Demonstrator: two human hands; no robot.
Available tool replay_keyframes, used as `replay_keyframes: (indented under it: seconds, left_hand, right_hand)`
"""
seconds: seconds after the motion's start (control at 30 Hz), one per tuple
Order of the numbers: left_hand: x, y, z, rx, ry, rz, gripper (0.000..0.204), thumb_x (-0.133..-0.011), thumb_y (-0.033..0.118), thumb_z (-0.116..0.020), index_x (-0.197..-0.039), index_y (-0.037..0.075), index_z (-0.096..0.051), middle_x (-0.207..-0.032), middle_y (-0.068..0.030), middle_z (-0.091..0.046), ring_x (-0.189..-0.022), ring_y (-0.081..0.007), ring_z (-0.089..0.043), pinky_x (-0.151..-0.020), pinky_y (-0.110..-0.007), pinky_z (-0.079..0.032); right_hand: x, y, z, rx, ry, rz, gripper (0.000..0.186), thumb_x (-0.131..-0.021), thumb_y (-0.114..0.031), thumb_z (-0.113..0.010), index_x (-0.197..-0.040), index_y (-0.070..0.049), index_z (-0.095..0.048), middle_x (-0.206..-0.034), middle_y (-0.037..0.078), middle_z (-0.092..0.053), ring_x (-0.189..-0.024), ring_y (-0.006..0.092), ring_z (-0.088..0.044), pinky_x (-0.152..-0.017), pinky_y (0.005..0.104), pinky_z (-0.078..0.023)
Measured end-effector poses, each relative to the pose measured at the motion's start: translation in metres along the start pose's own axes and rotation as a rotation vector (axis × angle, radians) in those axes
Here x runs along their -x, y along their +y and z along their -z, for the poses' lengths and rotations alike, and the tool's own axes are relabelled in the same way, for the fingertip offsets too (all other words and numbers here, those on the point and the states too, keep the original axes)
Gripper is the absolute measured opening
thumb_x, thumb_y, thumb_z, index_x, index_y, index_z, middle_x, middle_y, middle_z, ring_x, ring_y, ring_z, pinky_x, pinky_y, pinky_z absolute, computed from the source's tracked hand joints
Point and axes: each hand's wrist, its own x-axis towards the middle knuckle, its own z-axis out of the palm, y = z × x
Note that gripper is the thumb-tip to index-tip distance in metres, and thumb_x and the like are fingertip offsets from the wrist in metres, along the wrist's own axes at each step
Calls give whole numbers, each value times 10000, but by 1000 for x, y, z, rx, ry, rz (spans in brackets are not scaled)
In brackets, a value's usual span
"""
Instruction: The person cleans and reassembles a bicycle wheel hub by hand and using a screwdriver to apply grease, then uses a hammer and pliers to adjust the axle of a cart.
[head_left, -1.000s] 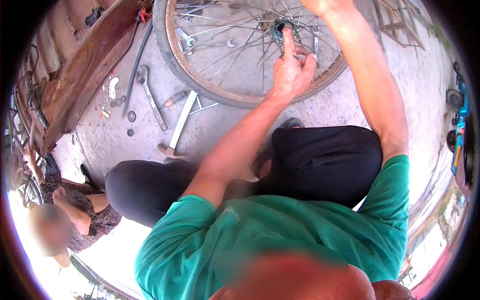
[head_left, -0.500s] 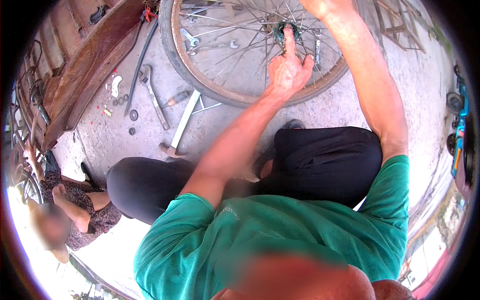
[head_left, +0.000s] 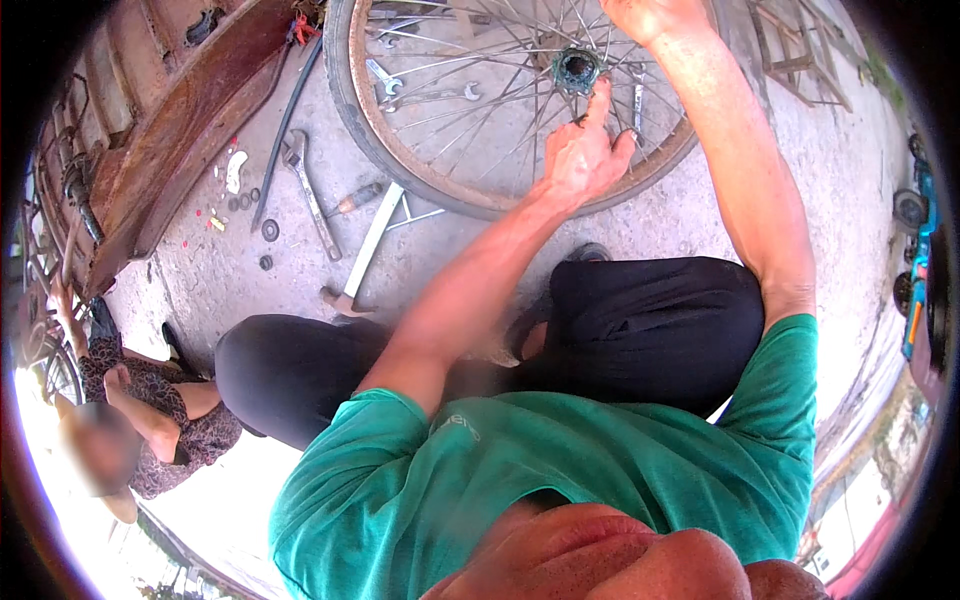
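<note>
Wheel [head_left: 388, 137] far centre. Left hand [head_left: 580, 158] loose, nothing gripped, index extended at near side of dark hub [head_left: 577, 70]. Right hand [head_left: 655, 14] far right, cut off, can't tell grip. Probably hub greasing; next calls for steady wheel.

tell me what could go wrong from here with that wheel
The left hand has a finger at the edge of the hub; if the wheel shifted suddenly, that finger might get pinched. The hub's dark middle looks open, so grit could get in. Small dark rings lie loose on the ground, and one might get knocked away and lost.
</note>
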Motion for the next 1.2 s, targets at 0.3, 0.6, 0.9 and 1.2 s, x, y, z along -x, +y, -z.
replay_keyframes:
  seconds: [0.3, 0.6, 0.9, 1.2]
  left_hand:
    - [1, -3, 8, 12, 40, 41, 916, -913, 366, -650, -1631, 49, -178, -786, -150, -738, -772, -405, -716, -779, -503, -558]
    - [1, 1, 6, 64, 66, 15, 835, -897, 356, -663, -1582, 34, -310, -827, -165, -747, -790, -402, -723, -779, -501, -565]
    - [22, 8, 19, -183, -182, -51, 720, -884, 354, -627, -1521, 111, -398, -824, -271, -701, -810, -479, -697, -774, -580, -573]
    - [50, -37, 145, -732, -653, -559, 548, -852, 295, -637, -1354, 86, -570, -880, -203, -720, -883, -406, -709, -759, -543, -547]
  right_hand:
    - [3, 3, -4, 9, -2, -15, 214, -1015, -323, -644, -972, -116, -608, -757, 42, -622, -605, 146, -563, -519, 270, -454]
    - [6, -8, -3, 3, -7, 4, 194, -1024, -317, -627, -1012, -123, -625, -756, 33, -623, -599, 138, -564, -515, 264, -455]
    - [-14, 7, 34, -34, -250, -50, 253, -1019, -311, -654, -1120, -82, -615, -918, 45, -630, -742, 123, -531, -639, 268, -433]
    - [-5, 40, -38, 83, -311, -165, 300, -1020, -351, -647, -1056, -54, -625, -904, 37, -652, -739, 123, -558, -633, 261, -443]
